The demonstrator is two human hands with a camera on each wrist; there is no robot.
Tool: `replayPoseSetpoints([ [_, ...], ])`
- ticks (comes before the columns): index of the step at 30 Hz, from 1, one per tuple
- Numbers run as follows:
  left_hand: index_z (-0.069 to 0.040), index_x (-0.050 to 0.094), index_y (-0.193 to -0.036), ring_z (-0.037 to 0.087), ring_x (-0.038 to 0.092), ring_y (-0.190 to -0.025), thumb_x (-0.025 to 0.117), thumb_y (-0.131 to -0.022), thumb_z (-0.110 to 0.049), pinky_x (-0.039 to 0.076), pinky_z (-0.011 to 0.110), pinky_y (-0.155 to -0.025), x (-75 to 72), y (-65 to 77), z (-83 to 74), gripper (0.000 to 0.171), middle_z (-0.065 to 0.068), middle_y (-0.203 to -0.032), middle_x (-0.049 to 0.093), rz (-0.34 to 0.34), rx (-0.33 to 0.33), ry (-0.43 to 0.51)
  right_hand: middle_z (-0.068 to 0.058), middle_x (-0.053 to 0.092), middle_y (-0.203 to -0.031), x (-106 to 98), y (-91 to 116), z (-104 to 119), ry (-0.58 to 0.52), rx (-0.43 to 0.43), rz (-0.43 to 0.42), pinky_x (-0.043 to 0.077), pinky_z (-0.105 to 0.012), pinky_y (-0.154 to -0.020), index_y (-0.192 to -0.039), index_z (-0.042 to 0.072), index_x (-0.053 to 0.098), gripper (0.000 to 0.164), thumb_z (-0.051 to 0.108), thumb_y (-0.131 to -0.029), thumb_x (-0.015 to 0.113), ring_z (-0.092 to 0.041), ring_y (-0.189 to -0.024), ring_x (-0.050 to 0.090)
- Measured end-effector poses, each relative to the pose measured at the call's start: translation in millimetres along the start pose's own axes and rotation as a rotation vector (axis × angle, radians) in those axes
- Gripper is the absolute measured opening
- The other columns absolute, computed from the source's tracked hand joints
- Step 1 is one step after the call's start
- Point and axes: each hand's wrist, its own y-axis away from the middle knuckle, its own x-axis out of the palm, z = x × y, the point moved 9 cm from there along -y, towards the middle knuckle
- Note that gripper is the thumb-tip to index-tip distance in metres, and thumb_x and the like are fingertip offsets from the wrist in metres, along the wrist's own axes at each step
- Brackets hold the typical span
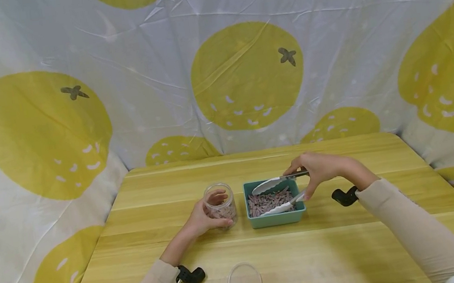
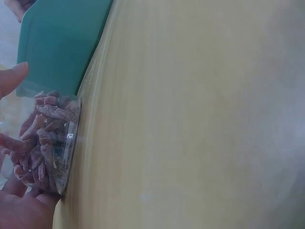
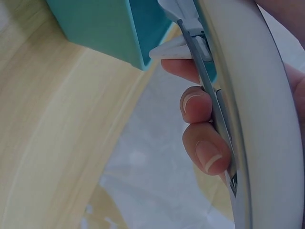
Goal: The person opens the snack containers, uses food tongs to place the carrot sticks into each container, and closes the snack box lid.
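Note:
My left hand (image 1: 199, 221) grips a clear round jar (image 1: 228, 207), fingers behind it and thumb across its front. The jar stands lidless on the table. Powdery pinkish-purple strips (image 2: 38, 148) fill its lower part in the left wrist view. To its right is a teal rectangular bin (image 1: 276, 220) with a layer of the same strips (image 1: 271, 198) inside. My right hand (image 1: 321, 167) holds white-tipped tongs (image 1: 268, 185) over the bin's right side. The tong arms are spread wide, their tips over the strips, with nothing between them. In the right wrist view, fingertips (image 3: 206, 150) curl round the tong arm.
A clear round lid (image 1: 245, 282) lies on the wooden table (image 1: 332, 252) near the front. Black wrist cameras (image 1: 190, 276) are strapped to both forearms. A lemon-print curtain (image 1: 159, 88) hangs behind the table and along both sides.

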Motion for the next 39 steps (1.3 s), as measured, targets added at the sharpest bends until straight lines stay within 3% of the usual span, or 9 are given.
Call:
replayPoseSetpoints([
  [23, -0.005, 0.048, -0.142, 0.034, 0.050, -0.130, 0.086, -0.071, 0.008, 0.046, 0.028, -0.100, -0.3, -0.2, 0.3, 0.082, 0.019, -0.140, 0.054, -0.003, -0.002, 0.008, -0.014, 0.062, -0.131, 8.4, -15.5, 10.5, 0.032, 0.007, 0.048, 0.051, -0.044, -0.095, -0.133, -0.004, 0.060, 0.076, 0.027, -0.071, 0.092, -0.032, -0.120, 0.057],
  [32, -0.004, 0.048, -0.142, 0.034, 0.049, -0.131, 0.086, -0.070, 0.009, 0.046, 0.027, -0.100, 0.1, -0.2, 0.1, 0.082, 0.020, -0.140, 0.054, 0.001, -0.002, 0.024, -0.014, 0.061, -0.133, 14.4, -16.0, 7.5, 0.021, 0.017, 0.043, 0.051, -0.034, -0.086, -0.133, -0.003, 0.060, 0.073, 0.027, -0.074, 0.090, -0.030, -0.120, 0.057],
  [39, -0.003, 0.048, -0.141, 0.035, 0.049, -0.131, 0.086, -0.070, 0.009, 0.046, 0.027, -0.099, -0.1, -0.6, 0.6, 0.082, 0.021, -0.139, 0.054, 0.000, 0.004, 0.023, -0.019, 0.061, -0.131, 12.9, -12.8, 7.5, -0.019, -0.013, 0.037, 0.046, -0.033, -0.075, -0.132, -0.006, 0.060, 0.067, 0.023, -0.078, 0.087, -0.026, -0.100, 0.062],
])
